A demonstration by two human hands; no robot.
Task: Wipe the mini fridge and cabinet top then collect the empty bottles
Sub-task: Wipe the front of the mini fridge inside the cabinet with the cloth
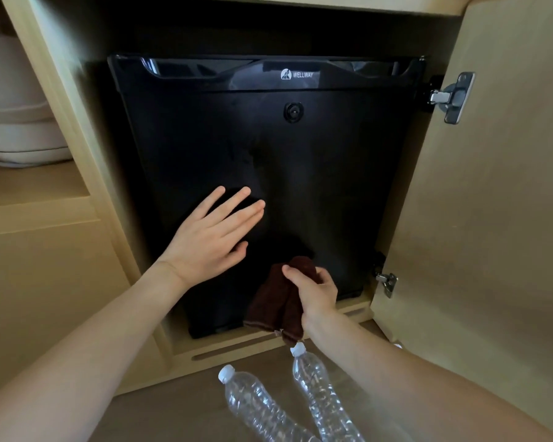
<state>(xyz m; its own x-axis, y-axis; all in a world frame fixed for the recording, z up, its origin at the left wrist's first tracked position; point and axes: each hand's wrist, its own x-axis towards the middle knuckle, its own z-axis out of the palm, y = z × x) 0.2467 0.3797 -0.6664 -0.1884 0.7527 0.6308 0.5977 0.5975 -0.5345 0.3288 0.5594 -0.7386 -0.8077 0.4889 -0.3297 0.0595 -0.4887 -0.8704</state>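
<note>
A black mini fridge [316, 173] fills the open cabinet bay, its door closed and facing me. My left hand [211, 237] lies flat against the lower left of the fridge door, fingers straight and spread. My right hand [313, 291] grips a dark brown cloth [278, 301] low on the door; the cloth hangs down over the bottom edge. On the floor in front lie two empty clear plastic bottles with white caps, one on the left [256, 406] and one on the right [323, 400], caps pointing toward the cabinet.
The cabinet door [492, 202] stands open at the right on two metal hinges [454, 97]. A wooden base ledge [268, 346] with a slot runs under the fridge. White stacked vessels [16, 122] sit on a shelf at the left.
</note>
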